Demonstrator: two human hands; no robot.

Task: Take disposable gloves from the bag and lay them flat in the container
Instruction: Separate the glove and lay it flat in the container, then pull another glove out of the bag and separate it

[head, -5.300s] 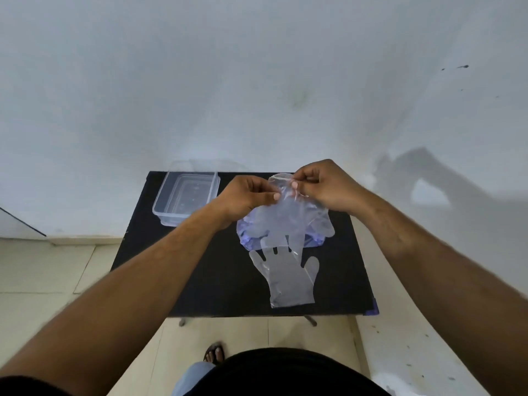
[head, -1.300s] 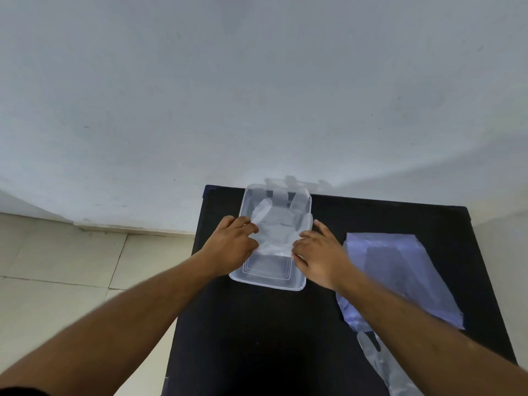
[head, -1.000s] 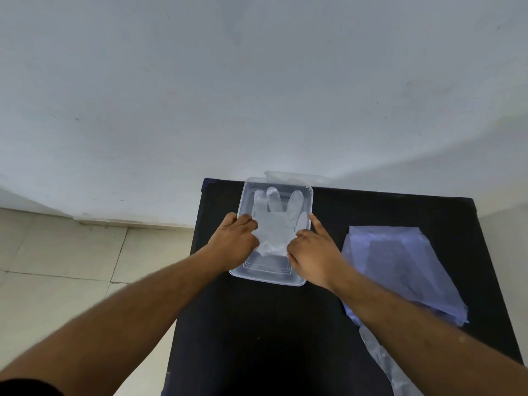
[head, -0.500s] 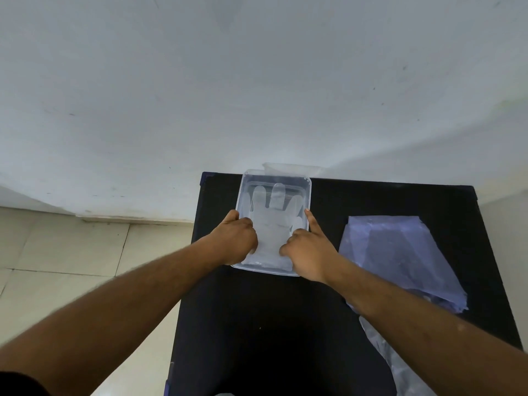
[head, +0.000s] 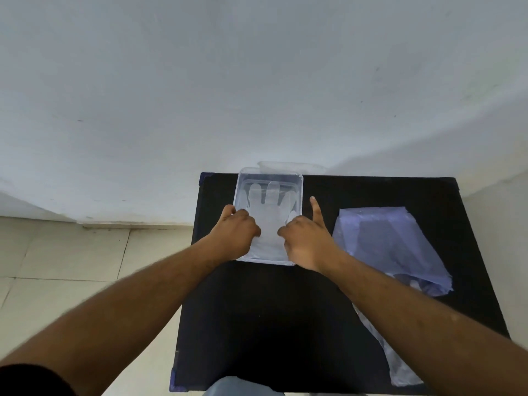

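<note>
A clear rectangular container (head: 299,190) stands at the far left of the black table (head: 257,324). Inside it a clear disposable glove (head: 268,212) lies spread flat, fingers pointing away from me. My left hand (head: 235,234) rests on the container's left side with curled fingertips on the glove's cuff. My right hand (head: 307,238) is at the container's right side, curled fingertips on the cuff, index finger pointing away. The bluish plastic bag (head: 388,247) lies flat to the right. Another clear glove (head: 394,361) lies on the table near me, partly under my right forearm.
A clear lid (head: 291,167) leans at the wall behind the container. The white wall (head: 257,81) runs right along the table's far edge. Tiled floor (head: 71,258) lies to the left of the table.
The glove went from raised above the bag into the container, and its fingers were smoothed flat. Both hands slid back toward the cuff end. The bag now lies on the table.
</note>
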